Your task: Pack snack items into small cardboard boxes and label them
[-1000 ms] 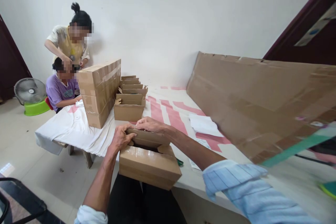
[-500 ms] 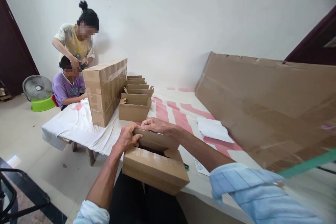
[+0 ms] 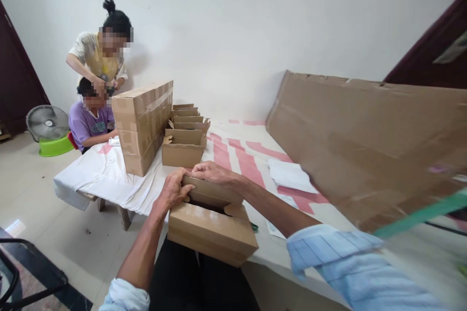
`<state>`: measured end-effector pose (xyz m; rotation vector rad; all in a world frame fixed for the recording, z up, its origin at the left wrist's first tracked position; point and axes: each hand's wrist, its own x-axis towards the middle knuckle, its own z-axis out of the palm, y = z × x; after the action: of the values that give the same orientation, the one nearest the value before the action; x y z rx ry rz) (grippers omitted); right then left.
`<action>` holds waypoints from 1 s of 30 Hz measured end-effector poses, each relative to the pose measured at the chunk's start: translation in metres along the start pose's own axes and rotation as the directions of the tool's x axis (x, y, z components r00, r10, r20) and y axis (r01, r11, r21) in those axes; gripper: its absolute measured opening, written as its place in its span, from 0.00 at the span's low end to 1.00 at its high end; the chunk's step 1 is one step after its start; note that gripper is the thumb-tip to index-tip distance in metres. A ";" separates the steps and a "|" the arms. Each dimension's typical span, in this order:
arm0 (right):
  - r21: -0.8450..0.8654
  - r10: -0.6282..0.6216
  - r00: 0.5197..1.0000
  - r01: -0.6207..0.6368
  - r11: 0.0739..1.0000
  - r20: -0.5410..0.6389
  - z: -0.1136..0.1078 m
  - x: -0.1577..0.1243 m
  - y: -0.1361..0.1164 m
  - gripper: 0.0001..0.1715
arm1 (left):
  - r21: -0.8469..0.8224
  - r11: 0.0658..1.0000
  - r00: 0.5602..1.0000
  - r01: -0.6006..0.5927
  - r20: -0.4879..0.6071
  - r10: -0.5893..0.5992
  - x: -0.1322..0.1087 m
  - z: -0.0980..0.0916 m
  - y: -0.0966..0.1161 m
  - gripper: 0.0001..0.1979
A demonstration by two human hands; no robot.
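A brown cardboard box sits at the near edge of the table, its top partly open and a dark gap showing inside. My left hand grips the far left corner of its raised flap, thumb on the inner side and fingers over the outside. Right beside it, my right hand is closed at the top edge of the same flap, its fingertips partly hidden behind the cardboard. Beyond my hands stands an open cardboard box, first in a row of several open boxes.
Taped boxes are stacked left on the white-and-red table cloth. White paper lies to the right, before a large cardboard sheet. Two people, one standing and one seated, are behind the stack, near a fan.
The whole view has shifted slightly, so things appear a little further left. Both hands keep their hold on the box flap, with no clear change in the box.
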<state>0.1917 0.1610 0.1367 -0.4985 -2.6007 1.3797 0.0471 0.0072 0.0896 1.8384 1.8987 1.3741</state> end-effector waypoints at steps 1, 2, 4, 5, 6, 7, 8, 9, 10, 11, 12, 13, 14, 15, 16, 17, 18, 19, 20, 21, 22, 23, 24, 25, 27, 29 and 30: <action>0.009 -0.011 1.000 0.011 1.000 -0.011 0.000 -0.001 0.000 0.30 | -0.004 1.000 1.000 0.004 -0.007 -0.004 0.000 0.001 0.000 0.11; 0.016 -0.023 1.000 0.023 1.000 -0.021 -0.001 -0.002 -0.001 0.28 | -0.009 1.000 1.000 0.008 -0.012 -0.008 0.001 0.001 -0.001 0.11; 0.019 -0.039 0.999 0.040 0.999 -0.025 -0.003 -0.003 -0.001 0.26 | -0.022 1.000 1.000 0.013 -0.014 -0.013 0.002 0.002 -0.001 0.10; 0.017 -0.038 0.999 0.039 0.999 -0.017 -0.004 -0.003 0.000 0.25 | -0.024 1.000 1.000 0.010 -0.009 -0.010 0.003 0.001 -0.001 0.10; 0.013 -0.032 0.999 0.032 0.999 -0.009 -0.006 -0.002 0.000 0.25 | -0.021 1.000 1.000 0.004 -0.003 -0.004 0.003 0.001 -0.001 0.10; 0.010 -0.022 1.000 0.022 1.000 0.001 -0.007 0.000 0.001 0.25 | -0.014 1.000 1.000 -0.004 0.002 0.004 0.004 0.000 0.000 0.10; 0.009 -0.011 1.000 0.011 1.000 0.010 -0.008 0.001 0.003 0.25 | -0.005 1.000 1.000 -0.014 0.008 0.014 0.005 0.000 0.001 0.10; 0.011 -0.002 1.000 0.002 1.000 0.016 -0.009 0.003 0.004 0.25 | 0.005 1.000 1.000 -0.022 0.013 0.022 0.005 -0.001 0.001 0.11; 0.015 0.003 1.000 -0.003 1.000 0.016 -0.009 0.004 0.005 0.25 | 0.014 1.000 1.000 -0.028 0.014 0.028 0.005 -0.001 0.002 0.11; 0.017 0.001 1.000 -0.001 1.000 0.009 -0.009 0.004 0.007 0.25 | 0.019 0.999 0.999 -0.033 0.012 0.033 0.006 -0.001 0.002 0.11; 0.016 -0.006 1.000 0.006 1.000 -0.004 -0.008 0.004 0.008 0.25 | 0.024 0.999 0.999 -0.039 0.009 0.039 0.006 -0.001 0.002 0.11; 0.012 -0.016 1.000 0.017 1.000 -0.025 -0.007 0.004 0.009 0.24 | 0.027 0.999 0.999 -0.047 0.006 0.047 0.006 0.000 0.002 0.11; 0.007 -0.030 0.998 0.030 1.000 -0.053 -0.006 0.004 0.010 0.24 | 0.031 0.998 0.998 -0.058 0.006 0.058 0.007 0.000 0.002 0.10; 0.002 -0.046 0.996 0.046 0.999 -0.078 -0.005 0.003 0.011 0.23 | 0.034 0.997 0.998 -0.068 0.005 0.068 0.007 0.001 0.001 0.10; -0.001 -0.062 0.993 0.062 0.998 -0.099 -0.004 0.003 0.012 0.23 | 0.037 0.996 0.997 -0.076 0.007 0.076 0.008 0.001 0.001 0.10; 0.000 -0.075 0.991 0.075 0.997 -0.112 -0.003 0.003 0.012 0.23 | 0.040 0.996 0.997 -0.079 0.009 0.078 0.008 0.002 0.000 0.10; 0.001 -0.084 0.989 0.085 0.996 -0.122 -0.002 0.003 0.013 0.23 | 0.042 0.996 0.997 -0.077 0.010 0.077 0.008 0.002 0.000 0.10; -0.001 -0.089 0.988 0.090 0.996 -0.128 -0.002 0.004 0.013 0.23 | 0.043 0.996 0.997 -0.073 0.009 0.073 0.008 0.002 0.000 0.10; -0.007 -0.088 0.988 0.088 0.996 -0.130 -0.001 0.005 0.014 0.24 | 0.043 0.997 0.998 -0.069 0.008 0.069 0.008 0.002 0.000 0.10; -0.016 -0.083 0.988 0.082 0.997 -0.132 -0.001 0.006 0.014 0.25 | 0.041 0.997 0.998 -0.065 0.006 0.065 0.008 0.002 0.000 0.11; -0.026 -0.078 0.988 0.075 0.997 -0.136 -0.001 0.006 0.014 0.25 | 0.039 0.997 0.998 -0.063 0.005 0.063 0.007 0.001 0.001 0.11; -0.036 -0.077 0.987 0.072 0.997 -0.141 0.000 0.007 0.014 0.26 | 0.036 0.997 0.998 -0.063 0.005 0.063 0.007 0.001 0.002 0.12; -0.042 -0.079 0.986 0.073 0.996 -0.149 0.001 0.007 0.014 0.26 | 0.033 0.998 0.998 -0.062 0.005 0.062 0.007 0.001 0.002 0.12; -0.044 -0.084 0.983 0.078 0.996 -0.161 0.001 0.007 0.014 0.26 | 0.028 0.998 0.998 -0.061 0.004 0.061 0.007 0.000 0.003 0.12; -0.038 -0.101 0.975 0.095 0.995 -0.197 0.003 0.006 0.015 0.26 | 0.014 0.998 0.999 -0.054 -0.002 0.054 0.008 0.000 0.005 0.12; -0.021 -0.102 0.968 0.100 0.995 -0.231 0.005 0.005 0.016 0.23 | -0.013 0.999 0.999 -0.038 -0.018 0.038 0.009 -0.001 0.006 0.11; -0.011 -0.096 0.965 0.097 0.995 -0.244 0.006 0.004 0.016 0.22 | -0.038 0.999 0.999 -0.022 -0.027 0.021 0.009 -0.001 0.006 0.11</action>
<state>0.1894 0.1660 0.1200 -0.4996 -2.3934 1.2057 0.0487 0.0137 0.0981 1.8373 1.8562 1.4383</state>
